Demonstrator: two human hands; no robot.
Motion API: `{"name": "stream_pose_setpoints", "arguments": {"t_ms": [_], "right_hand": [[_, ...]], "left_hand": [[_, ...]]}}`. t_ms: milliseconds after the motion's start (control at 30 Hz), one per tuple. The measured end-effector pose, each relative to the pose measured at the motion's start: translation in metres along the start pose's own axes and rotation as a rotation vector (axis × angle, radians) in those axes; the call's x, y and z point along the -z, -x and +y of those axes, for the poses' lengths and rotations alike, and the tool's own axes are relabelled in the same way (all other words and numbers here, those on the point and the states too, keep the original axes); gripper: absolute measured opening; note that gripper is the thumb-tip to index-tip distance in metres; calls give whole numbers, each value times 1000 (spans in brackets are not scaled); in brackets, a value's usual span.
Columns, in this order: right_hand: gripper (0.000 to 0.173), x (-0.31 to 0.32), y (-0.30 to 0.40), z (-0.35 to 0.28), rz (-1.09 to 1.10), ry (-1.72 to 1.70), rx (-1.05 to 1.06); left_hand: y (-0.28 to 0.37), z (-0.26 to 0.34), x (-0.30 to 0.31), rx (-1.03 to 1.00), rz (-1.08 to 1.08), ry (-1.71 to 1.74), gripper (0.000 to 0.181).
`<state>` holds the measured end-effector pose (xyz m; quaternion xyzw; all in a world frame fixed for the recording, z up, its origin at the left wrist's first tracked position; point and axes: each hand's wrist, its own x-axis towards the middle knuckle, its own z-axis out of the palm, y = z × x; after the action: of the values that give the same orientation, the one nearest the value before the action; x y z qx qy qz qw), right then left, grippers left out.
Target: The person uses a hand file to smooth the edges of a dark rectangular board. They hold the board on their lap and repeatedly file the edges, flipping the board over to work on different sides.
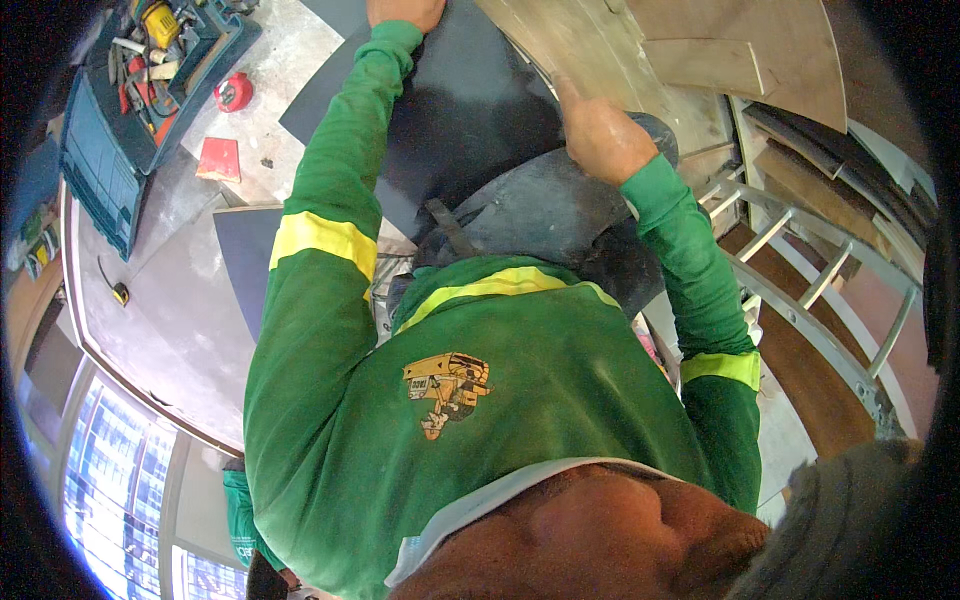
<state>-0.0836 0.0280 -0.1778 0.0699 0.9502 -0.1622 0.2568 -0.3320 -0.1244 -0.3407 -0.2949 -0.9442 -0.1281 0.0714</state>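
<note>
A dark, glossy sheet (472, 90) lies before me, its right edge running alongside a pale plywood panel (592, 37). My left hand (406, 11) is at the far end of the dark sheet; the picture's top edge cuts off its fingers, so any hold is hidden. At the seam between sheet and plywood is my right hand (606, 136). Its index finger stretches forward along that edge while the other fingers are curled out of sight. Below the right hand, my dark-trousered knee (540, 195) is bent beside the sheet.
An open blue toolbox (105, 157) holds several tools at upper left. Near it lie a red round object (234, 91) and a red flat piece (219, 159). A tape measure (120, 293) rests farther left. An aluminium ladder (817, 292) and stacked boards (810, 165) occupy the right.
</note>
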Motion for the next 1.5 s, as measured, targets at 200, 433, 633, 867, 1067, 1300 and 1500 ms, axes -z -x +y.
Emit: {"name": "stream_pose_setpoints", "arguments": {"t_ms": [200, 433, 633, 867, 1067, 1300, 1500], "right_hand": [[55, -51, -23, 23, 45, 16, -26], [56, -21, 5, 5, -58, 47, -63], [54, -59, -2, 24, 56, -49, -67], [56, -21, 26, 9, -38, -23, -64], [54, -63, -11, 30, -50, 26, -83], [52, -15, 37, 6, -121, -13, -106], [52, -59, 16, 36, -21, -101, -107]], "left_hand": [[-2, 3, -2, -38, 30, -19, 33], [4, -10, -12, -45, 109, 7, 32], [1, 0, -7, -113, 118, -28, 32], [-1, -10, -12, -66, 40, -108, 34], [0, -1, -7, -2, 52, 7, 36], [-1, 3, -6, 6, -42, -42, 36], [-6, -3, -29, -8, -77, 13, 54]]}}
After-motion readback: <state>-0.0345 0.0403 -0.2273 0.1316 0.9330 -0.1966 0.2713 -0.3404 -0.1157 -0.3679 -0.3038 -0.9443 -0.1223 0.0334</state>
